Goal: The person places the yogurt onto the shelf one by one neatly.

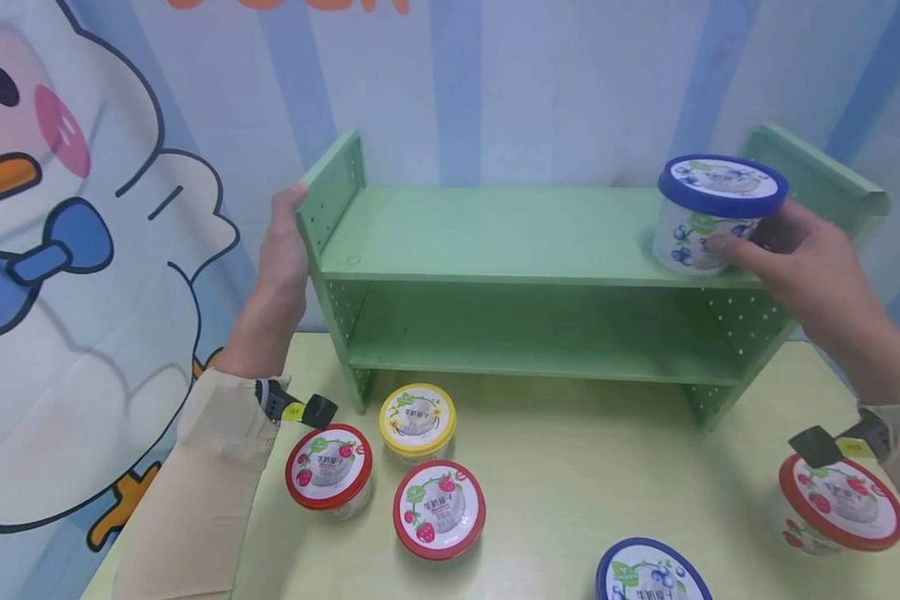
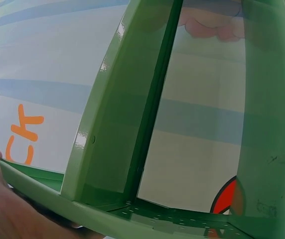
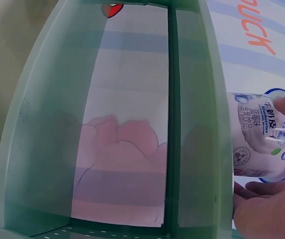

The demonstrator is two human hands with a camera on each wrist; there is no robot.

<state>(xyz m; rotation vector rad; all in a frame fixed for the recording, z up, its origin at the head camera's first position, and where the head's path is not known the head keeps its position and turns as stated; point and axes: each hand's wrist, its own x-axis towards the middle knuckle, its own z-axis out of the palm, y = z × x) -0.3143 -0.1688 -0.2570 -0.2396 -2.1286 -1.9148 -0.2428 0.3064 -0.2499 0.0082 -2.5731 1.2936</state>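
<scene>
My right hand (image 1: pixel 821 262): one blue-lidded tub (image 1: pixel 712 208), gripped, upper right of frame, at the green shelf (image 1: pixel 487 233). My left hand (image 1: pixel 282 246): against the shelf's left side, finger curl unclear. Below: yellow-lidded tub (image 1: pixel 417 421), lower centre-left; red-lidded tub (image 1: pixel 840 504), lower right.

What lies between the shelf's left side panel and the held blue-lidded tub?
The head view shows only bare top shelf between the left side panel and tub.
</scene>
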